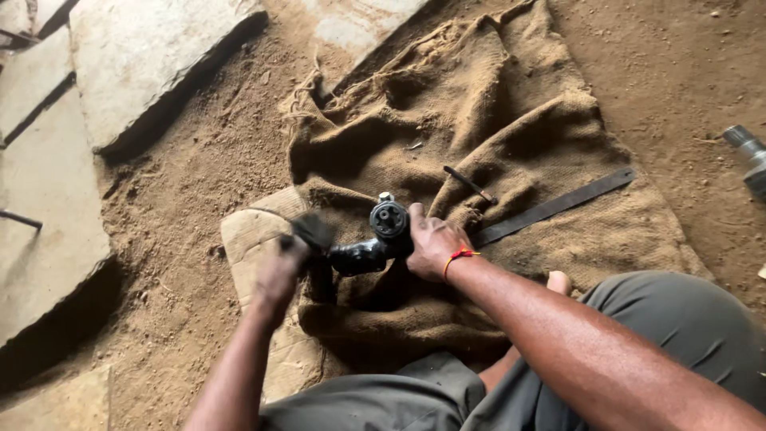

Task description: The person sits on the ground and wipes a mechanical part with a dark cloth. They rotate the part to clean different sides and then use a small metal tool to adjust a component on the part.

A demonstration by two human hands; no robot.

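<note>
A black metal part (pixel 375 239) with a round splined end and a small bolt tip rests on a burlap sack (pixel 495 120) spread over dirt. My right hand (pixel 435 243) grips this part from the right side; a red thread circles that wrist. My left hand (pixel 283 267) is closed around a dark tool (pixel 313 231), blurred by motion, just left of the part. What kind of tool it is cannot be told.
A long flat metal strip (pixel 558 205) and a thin dark rod (pixel 469 183) lie on the sack to the right. Stone slabs (pixel 136 64) line the left side. A worn flat block (pixel 255 231) sits under my left hand. A grey metal piece (pixel 748 156) lies at the right edge.
</note>
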